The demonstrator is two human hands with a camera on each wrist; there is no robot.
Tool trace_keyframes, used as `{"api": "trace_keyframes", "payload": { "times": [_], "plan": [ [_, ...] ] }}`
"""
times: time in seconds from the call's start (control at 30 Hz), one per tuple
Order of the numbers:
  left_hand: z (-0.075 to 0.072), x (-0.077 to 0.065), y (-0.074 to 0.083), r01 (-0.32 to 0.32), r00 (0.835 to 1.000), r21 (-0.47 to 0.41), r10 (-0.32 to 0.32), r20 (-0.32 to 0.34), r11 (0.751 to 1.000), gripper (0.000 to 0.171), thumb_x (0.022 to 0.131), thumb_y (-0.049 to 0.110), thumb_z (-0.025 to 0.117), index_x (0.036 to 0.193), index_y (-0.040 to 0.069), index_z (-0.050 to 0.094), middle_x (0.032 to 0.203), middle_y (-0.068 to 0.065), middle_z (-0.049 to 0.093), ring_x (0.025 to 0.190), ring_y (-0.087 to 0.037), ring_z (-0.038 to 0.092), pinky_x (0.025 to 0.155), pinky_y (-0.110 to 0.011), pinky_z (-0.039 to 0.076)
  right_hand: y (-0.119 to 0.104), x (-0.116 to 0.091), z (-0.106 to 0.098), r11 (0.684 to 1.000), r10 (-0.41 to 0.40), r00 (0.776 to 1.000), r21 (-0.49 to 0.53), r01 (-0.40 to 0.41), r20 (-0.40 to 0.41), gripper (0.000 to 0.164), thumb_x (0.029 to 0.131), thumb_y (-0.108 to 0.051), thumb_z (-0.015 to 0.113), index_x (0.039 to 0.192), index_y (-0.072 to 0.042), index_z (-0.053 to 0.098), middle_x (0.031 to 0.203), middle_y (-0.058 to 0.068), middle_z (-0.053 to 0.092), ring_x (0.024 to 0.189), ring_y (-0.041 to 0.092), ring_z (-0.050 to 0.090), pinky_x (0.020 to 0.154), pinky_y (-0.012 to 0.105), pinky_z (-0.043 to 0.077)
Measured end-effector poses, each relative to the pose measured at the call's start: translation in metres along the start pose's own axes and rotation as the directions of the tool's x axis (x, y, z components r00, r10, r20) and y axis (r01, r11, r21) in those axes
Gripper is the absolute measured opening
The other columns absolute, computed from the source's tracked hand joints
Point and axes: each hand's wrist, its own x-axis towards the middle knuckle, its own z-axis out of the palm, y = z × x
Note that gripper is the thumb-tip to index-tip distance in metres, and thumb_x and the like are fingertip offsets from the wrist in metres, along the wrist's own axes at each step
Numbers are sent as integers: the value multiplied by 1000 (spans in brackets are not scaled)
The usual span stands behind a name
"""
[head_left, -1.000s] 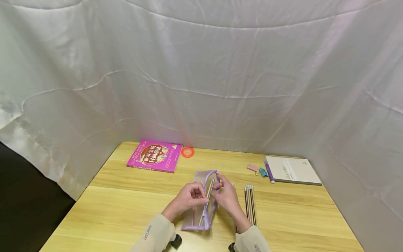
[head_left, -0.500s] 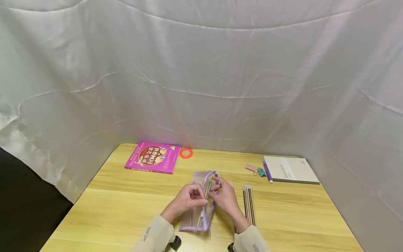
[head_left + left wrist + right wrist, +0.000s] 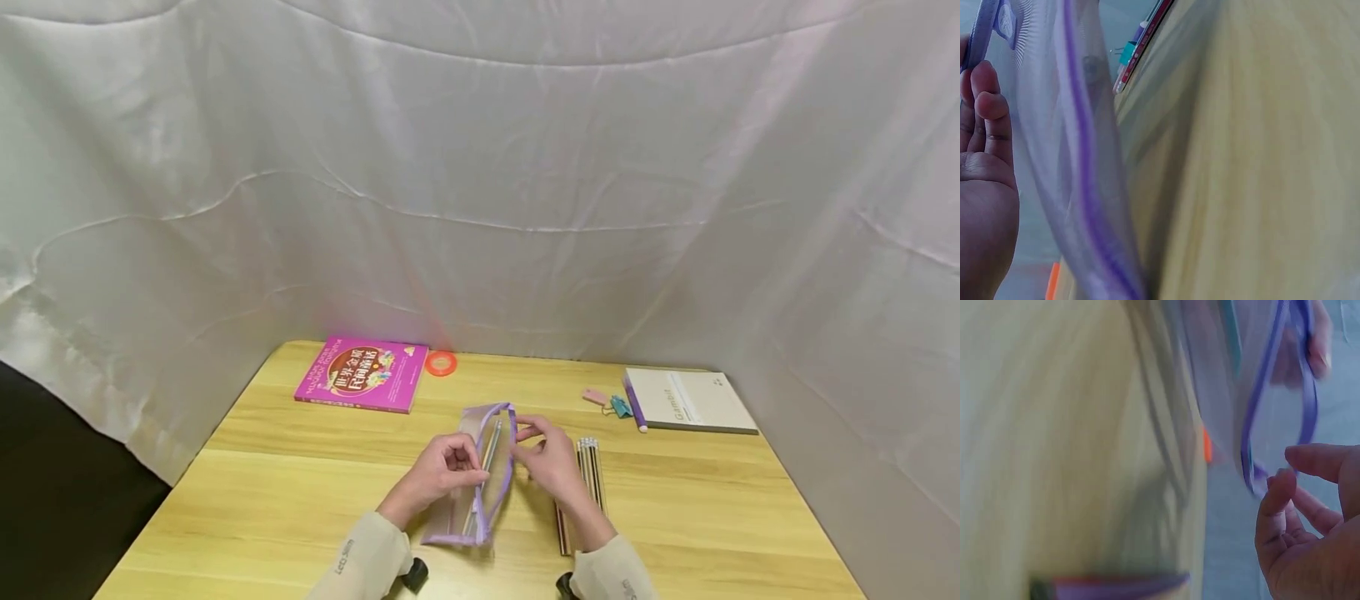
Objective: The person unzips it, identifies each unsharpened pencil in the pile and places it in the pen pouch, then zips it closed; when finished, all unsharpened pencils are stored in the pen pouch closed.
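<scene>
A translucent pencil case [image 3: 474, 421] with purple zip edging stands upright on the table, its mouth gaping. Inside it lean a few slim pencils [image 3: 491, 447]. My left hand [image 3: 444, 473] pinches the near-left edge of the mouth between thumb and fingers; in the left wrist view, the zip pull hangs close to its fingertips. At the opposite edge is my right hand [image 3: 557, 465], its fingertips close to the purple rim. Thumb and fingers stand apart with nothing between them in the right wrist view. Beneath that wrist lie more pencils [image 3: 562, 530], partly covered.
Striped pencils [image 3: 591, 467] lie in a bundle right of my right hand. Farther back are a pink eraser [image 3: 596, 397], teal binder clip [image 3: 620, 407], purple marker [image 3: 635, 403] and notebook [image 3: 697, 402]. A pink book [image 3: 363, 375] and orange tape roll [image 3: 441, 363] are back left.
My right hand has drawn back rightward out of the case's mouth, leaving the pencils inside it. The mouth looks wider now. My left hand keeps its pinch.
</scene>
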Motion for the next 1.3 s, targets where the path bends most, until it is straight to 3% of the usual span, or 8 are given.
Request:
{"api": "trace_keyframes", "payload": {
  "times": [0.07, 0.23, 0.4, 0.6, 0.9, 1.3],
  "plan": [
    [-1, 0, 1, 18, 1000, 2, -18, -17, 1000, 19, 89, 4, 77, 89, -5, 60, 85, 9, 63, 73, -2, 58, 66, -15, 51, 3, 0, -11, 1000, 21, 1000, -8, -21, -22, 43, 89, -2, 76, 131, -6, 67, 107, 13, 69, 67, 24, 65, 49, 29, 54],
    [-5, -2, 1, -24, 999, -22, 23, -30, 999, 17, 89, -1, 74, 88, -8, 59, 83, 8, 61, 72, -1, 56, 65, -15, 50, 14, -2, -35, 995, 70, 997, -70, -72, -34, 41, 91, -3, 73, 131, -4, 66, 107, 13, 68, 67, 28, 66, 56, 36, 57],
    [-6, -2, 0, -48, 998, -51, 47, -31, 998, 16, 89, -5, 72, 88, -11, 57, 82, 7, 58, 71, -1, 54, 64, -14, 48, 27, -5, -46, 987, 116, 993, -111, -118, -27, 41, 92, -3, 72, 132, -3, 65, 108, 15, 67, 66, 26, 66, 57, 37, 57],
    [-6, -2, -1, -51, 998, -59, 50, -28, 997, 17, 88, -6, 71, 88, -12, 56, 82, 8, 57, 71, 0, 54, 64, -14, 48, 40, -5, -49, 973, 114, 993, -201, -118, -29, 38, 89, -3, 76, 125, -1, 67, 102, 12, 69, 72, 19, 63, 61, 31, 54],
    [-5, -3, -1, -68, 998, -55, 66, -22, 996, 16, 89, -4, 71, 86, -11, 57, 82, 8, 59, 71, 0, 54, 64, -14, 48, 46, -4, -47, 946, 72, 997, -315, -78, -31, 36, 83, -1, 79, 118, -2, 71, 93, 6, 71, 84, 18, 60, 74, 35, 51],
    [-6, -2, -2, -67, 998, -58, 67, -17, 996, 15, 89, -6, 71, 87, -11, 56, 80, 8, 58, 69, 0, 53, 62, -14, 47, 49, 2, -42, 924, 64, 997, -374, -74, -38, 42, 75, 5, 76, 116, -2, 72, 90, 5, 69, 80, 19, 57, 69, 31, 48]
  ]
}}
